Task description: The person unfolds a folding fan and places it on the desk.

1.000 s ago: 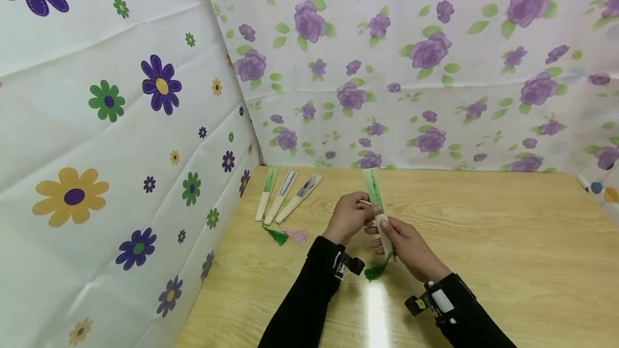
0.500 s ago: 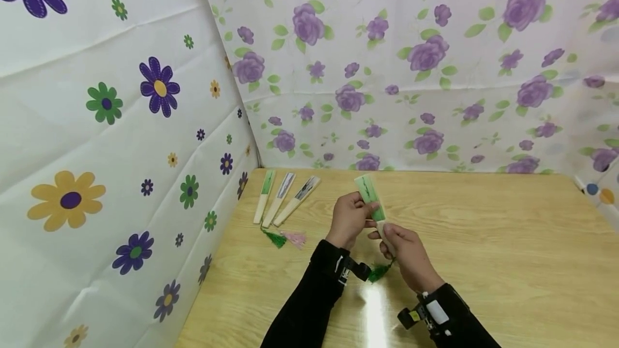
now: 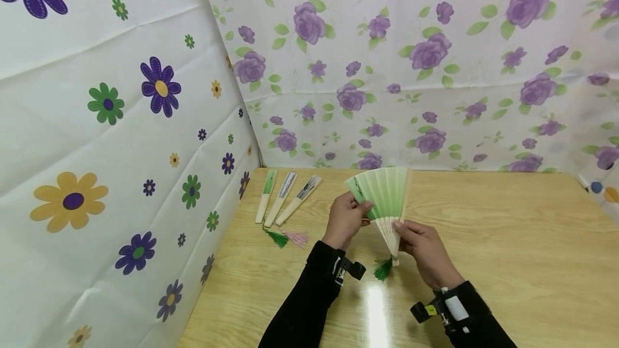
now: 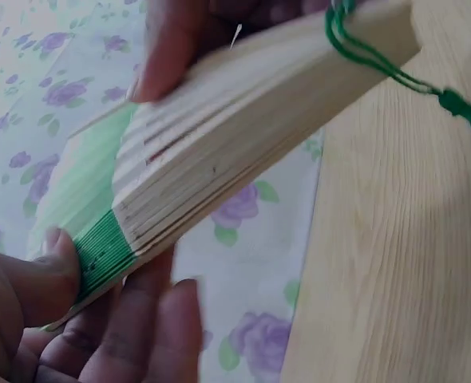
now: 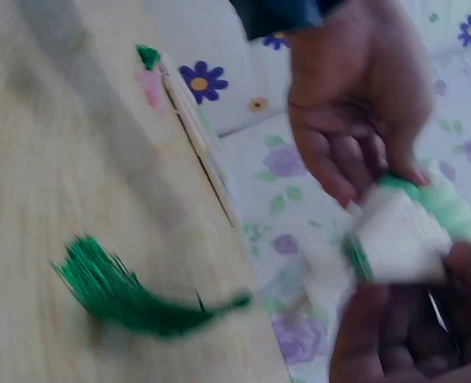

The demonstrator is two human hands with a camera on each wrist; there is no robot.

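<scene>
Holds a part-spread green fan (image 3: 385, 205), pinched at leaf (image 3: 384, 189) by left hand (image 3: 344, 222) and at ribs (image 3: 388, 231) by right hand (image 3: 427, 248), above the surface (image 3: 508, 235), right of three folded fans (image 3: 281, 197); could rip that leaf by tugging unevenly.

Partly spread fan (image 3: 385, 200): room over tabletop (image 3: 522, 230) to its right, past right hand (image 3: 427, 248); three folded fans (image 3: 280, 198) obstruct left, floral sheet (image 3: 396, 69) behind

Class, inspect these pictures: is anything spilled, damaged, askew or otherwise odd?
Nothing looks spilled or plainly damaged. The green fan is unevenly spread: bunched at the left hand, fanned out toward the right hand, probably just because it is partly opened.
</scene>
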